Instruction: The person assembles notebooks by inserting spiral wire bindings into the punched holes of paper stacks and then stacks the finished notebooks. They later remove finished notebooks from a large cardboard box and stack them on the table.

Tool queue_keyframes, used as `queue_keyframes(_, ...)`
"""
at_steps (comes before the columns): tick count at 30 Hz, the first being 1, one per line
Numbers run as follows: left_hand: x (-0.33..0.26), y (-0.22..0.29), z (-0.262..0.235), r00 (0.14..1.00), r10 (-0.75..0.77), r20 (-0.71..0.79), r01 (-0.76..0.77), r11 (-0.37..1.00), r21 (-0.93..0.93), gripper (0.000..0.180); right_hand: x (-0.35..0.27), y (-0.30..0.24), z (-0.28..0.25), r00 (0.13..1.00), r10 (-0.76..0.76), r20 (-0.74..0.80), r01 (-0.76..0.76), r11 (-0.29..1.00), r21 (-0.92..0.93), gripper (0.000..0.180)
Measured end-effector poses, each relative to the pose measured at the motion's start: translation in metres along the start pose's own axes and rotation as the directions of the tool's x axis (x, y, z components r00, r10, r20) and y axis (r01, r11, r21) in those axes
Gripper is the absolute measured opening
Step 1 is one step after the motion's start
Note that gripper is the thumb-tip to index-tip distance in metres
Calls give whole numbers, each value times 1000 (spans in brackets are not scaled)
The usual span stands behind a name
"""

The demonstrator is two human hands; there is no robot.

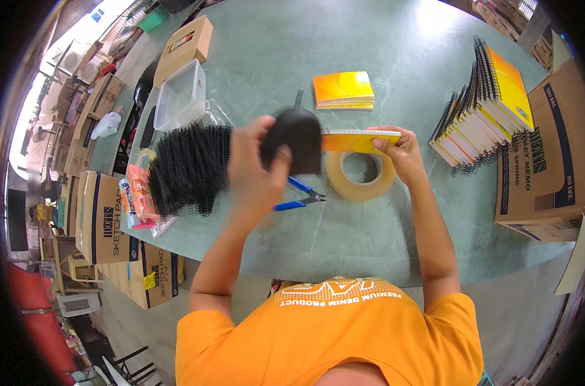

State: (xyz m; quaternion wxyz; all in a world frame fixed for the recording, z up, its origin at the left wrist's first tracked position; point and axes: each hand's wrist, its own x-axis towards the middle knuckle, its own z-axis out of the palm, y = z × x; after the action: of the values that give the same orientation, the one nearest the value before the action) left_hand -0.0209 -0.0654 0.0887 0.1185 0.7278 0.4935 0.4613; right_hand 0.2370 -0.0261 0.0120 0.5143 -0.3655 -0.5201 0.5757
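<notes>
My left hand (257,170), blurred by motion, grips a black round-topped block (294,138) whose exact kind I cannot make out. Its right side meets the left end of a small yellow-orange notepad (353,141). Pinched between thumb and fingers, the pad's right end is in my right hand (400,153). Below the pad lies a roll of clear tape (332,184). Blue-handled pliers (300,195) rest beside my left hand. Left of that hand is a heap of black spiral binding coils (191,168). A short stack of yellow pads (344,90) lies farther back.
Spiral-bound notebooks (488,106) stand in a leaning row at right, against a cardboard box (549,161). At left are a clear plastic container (181,96), a brown box (184,48) and a pink-orange packet (140,190). More cartons (103,219) stand beyond the green table's left edge.
</notes>
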Motion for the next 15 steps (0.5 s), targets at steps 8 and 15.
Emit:
queue_keyframes(8, 13, 10, 9, 993, 120, 11, -120, 990, 78, 41, -12, 0, 9, 999, -49, -6, 48, 995, -89, 20)
queue_keyframes(15, 26, 12, 10, 991, 132, 29, -134, 985, 104, 41, -11, 0, 10, 998, -25, -49, 20, 994, -105, 20)
